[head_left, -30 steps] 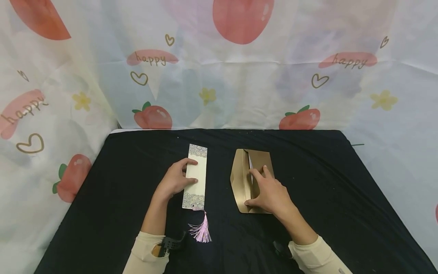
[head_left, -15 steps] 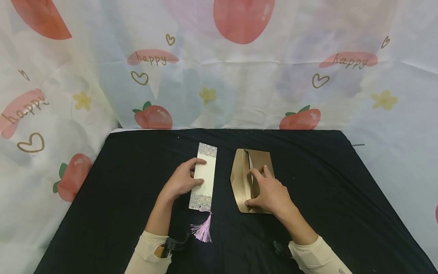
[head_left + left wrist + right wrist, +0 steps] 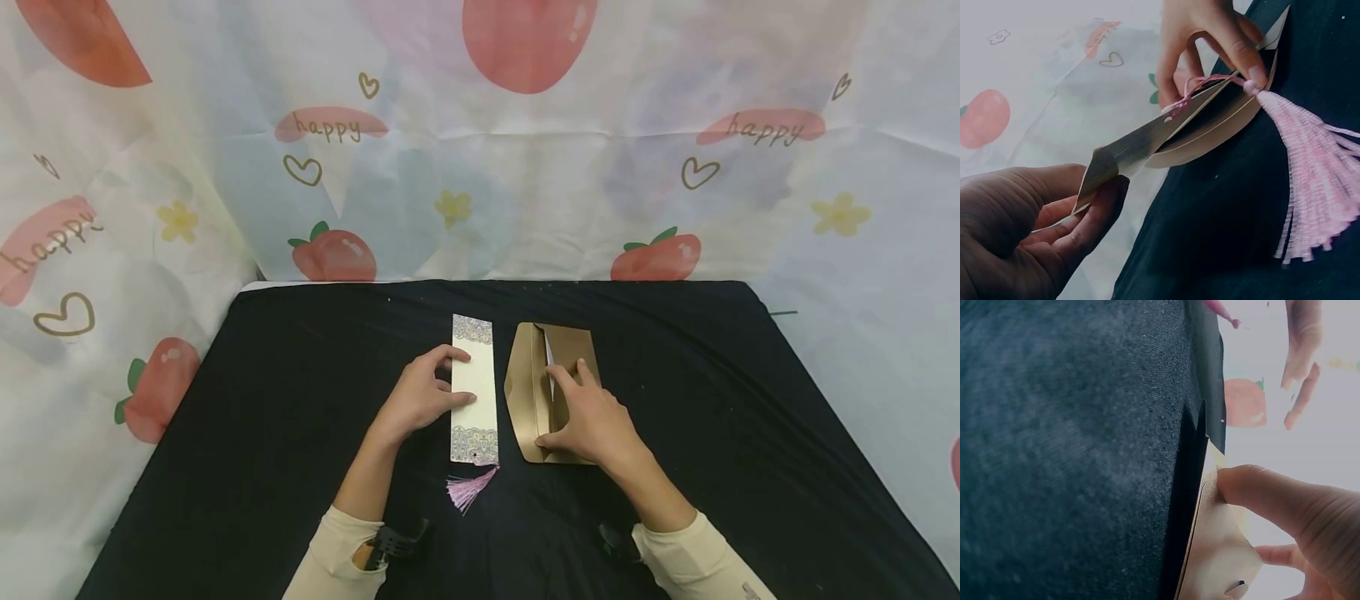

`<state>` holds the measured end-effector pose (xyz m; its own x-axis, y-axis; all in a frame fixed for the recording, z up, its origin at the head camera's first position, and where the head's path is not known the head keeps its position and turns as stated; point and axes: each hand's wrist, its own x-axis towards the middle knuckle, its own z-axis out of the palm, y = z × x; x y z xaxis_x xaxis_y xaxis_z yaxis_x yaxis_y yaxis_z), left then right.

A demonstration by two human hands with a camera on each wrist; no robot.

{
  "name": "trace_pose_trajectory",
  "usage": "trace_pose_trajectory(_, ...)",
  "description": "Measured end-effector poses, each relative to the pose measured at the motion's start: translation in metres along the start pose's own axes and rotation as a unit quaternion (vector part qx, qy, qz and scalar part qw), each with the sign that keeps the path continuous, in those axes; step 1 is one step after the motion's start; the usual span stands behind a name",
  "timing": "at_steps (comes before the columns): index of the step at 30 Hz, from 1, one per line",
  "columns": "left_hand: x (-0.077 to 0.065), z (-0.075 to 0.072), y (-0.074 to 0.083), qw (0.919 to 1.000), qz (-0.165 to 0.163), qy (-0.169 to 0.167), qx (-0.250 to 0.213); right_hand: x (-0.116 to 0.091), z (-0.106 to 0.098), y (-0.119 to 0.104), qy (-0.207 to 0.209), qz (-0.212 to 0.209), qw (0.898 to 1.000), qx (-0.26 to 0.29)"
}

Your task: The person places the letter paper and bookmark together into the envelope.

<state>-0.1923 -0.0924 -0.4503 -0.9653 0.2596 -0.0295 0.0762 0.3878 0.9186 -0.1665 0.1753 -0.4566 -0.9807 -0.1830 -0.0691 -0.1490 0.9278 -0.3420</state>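
My left hand (image 3: 423, 393) pinches the long left edge of a cream bookmark (image 3: 484, 379) with patterned bands at both ends. A pink tassel (image 3: 468, 490) hangs from its near end; it fills the right of the left wrist view (image 3: 1310, 181). Just right of the bookmark lies a gold envelope (image 3: 522, 400), its flap spread to the left and its mouth parted. A white strip (image 3: 550, 348) shows inside that mouth. My right hand (image 3: 596, 423) grips the envelope, thumb near the flap crease and fingers at the opening. In the right wrist view the thumb (image 3: 1260, 490) presses on the gold paper.
Black cloth (image 3: 315, 350) covers the table. Behind and to the left stands a white curtain (image 3: 525, 208) printed with fruit, hearts and "happy". A dark strap (image 3: 397, 542) is worn on the left wrist.
My left hand has carried the bookmark to the right, close to the envelope, and the bookmark now stands straighter. Its tassel has swung to the left. The right hand and envelope have stayed put.
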Motion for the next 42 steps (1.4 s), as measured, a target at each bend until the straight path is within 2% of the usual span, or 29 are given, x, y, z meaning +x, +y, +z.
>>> trace_pose_trajectory(6, 0.002, 0.01, 0.0, 0.9999, 0.009, 0.013, -0.007, 0.0, -0.001, -0.001, -0.002, 0.003, 1.0, -0.002)
trace_pose_trajectory(14, 0.001, 0.02, 0.003, 0.999, 0.032, -0.026, 0.019, 0.001, 0.0, -0.003, -0.006, -0.003, 1.0, 0.002)
trace_pose_trajectory(20, 0.004, 0.025, 0.002, 0.998, 0.052, -0.03, 0.017, 0.001, 0.0, -0.005, -0.011, -0.006, 1.0, 0.004)
trace_pose_trajectory(29, 0.002, 0.031, 0.003, 0.9982, 0.045, -0.03, 0.025, -0.002, 0.001, -0.009, -0.013, -0.011, 1.0, 0.0)
trace_pose_trajectory(42, 0.003, 0.035, 0.005, 0.9982, 0.038, -0.012, 0.044, -0.002, 0.001, -0.01, -0.013, -0.024, 1.0, 0.004)
